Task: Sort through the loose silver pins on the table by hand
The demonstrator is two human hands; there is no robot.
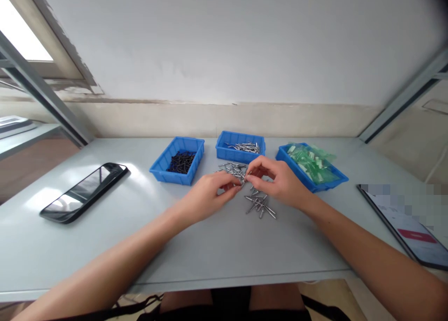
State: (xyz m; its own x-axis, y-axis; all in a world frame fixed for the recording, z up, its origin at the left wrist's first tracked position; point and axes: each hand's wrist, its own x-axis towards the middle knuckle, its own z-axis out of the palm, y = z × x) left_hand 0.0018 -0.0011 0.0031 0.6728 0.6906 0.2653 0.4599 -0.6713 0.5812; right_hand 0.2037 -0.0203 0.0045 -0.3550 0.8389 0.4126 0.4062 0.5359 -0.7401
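My left hand (210, 194) and my right hand (276, 180) meet over a loose pile of silver screws (259, 203) on the grey table (224, 246). The fingers of both hands are pinched together around small silver screws at the pile's far edge (234, 169). Behind the hands stand three blue trays. The left tray (178, 160) holds black screws. Silver screws lie in the middle tray (240, 146). The right tray (311, 167) is filled with green and white plastic pieces.
A black phone (84, 191) lies face up on the table's left side. A tablet or clipboard with a printed sheet (406, 225) lies at the right edge. A white wall runs behind the table, with metal frame bars at both sides.
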